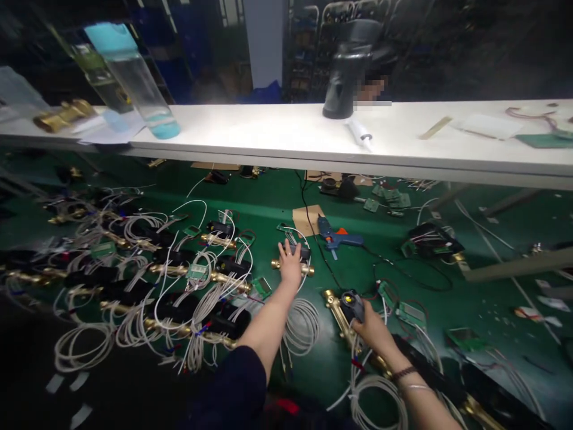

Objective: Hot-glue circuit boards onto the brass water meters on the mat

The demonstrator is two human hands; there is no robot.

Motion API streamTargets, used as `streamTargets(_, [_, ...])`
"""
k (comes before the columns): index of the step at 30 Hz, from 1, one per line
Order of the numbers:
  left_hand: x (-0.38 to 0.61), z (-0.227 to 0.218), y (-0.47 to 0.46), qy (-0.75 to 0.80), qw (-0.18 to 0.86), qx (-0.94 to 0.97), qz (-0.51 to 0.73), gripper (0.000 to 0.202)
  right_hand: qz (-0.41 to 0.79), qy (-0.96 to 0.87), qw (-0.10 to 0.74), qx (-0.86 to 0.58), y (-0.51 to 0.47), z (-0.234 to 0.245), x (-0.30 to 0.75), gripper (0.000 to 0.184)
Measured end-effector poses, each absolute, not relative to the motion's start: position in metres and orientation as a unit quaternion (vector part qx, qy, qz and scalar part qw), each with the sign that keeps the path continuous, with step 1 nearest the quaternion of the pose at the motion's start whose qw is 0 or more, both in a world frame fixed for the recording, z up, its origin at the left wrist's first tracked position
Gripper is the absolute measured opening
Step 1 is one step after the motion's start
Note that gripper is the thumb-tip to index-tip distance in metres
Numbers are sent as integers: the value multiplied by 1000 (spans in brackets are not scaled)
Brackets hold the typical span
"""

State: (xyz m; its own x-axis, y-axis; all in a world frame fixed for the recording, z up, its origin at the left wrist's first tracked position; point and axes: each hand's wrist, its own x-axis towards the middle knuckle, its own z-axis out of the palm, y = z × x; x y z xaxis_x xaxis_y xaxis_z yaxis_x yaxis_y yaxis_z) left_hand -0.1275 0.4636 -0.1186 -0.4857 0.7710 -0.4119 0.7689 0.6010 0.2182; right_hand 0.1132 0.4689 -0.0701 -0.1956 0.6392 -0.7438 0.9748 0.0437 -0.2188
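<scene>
While the left hand (290,263) covers a brass fitting (305,270), right hand (373,328) fingers grip a half-hidden black module (352,301).

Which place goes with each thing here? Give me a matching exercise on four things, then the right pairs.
Things:
1. left hand
2. right hand
3. blue glue gun
4. water bottle

Places:
A. standing on the white shelf at the far left
B. lying on the green mat beyond both hands, touched by neither
C. resting on a brass fitting near the middle of the mat
D. gripping a dark module on a brass fitting close to the body

Pairs: 1-C, 2-D, 3-B, 4-A
</scene>
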Motion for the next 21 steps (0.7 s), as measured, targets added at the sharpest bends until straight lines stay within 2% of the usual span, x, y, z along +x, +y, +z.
streamTargets(4, [-169,-129,490,838,262,479,5,71,-355,677,245,596,461,-63,102,60])
streamTargets(8, [-213,-118,489,798,301,523,0,94,-366,709,262,543,435,-55,81,57])
streamTargets(9, [-224,-111,480,788,306,534,-4,94,-367,720,264,526,427,-53,74,58])
streamTargets(14, [-268,-67,392,793,255,549,-65,62,-369,768,272,447,411,-51,33,58])
streamTargets(21, [-299,-69,326,813,197,524,-157,47,-368,803,263,389,427,-52,0,55])
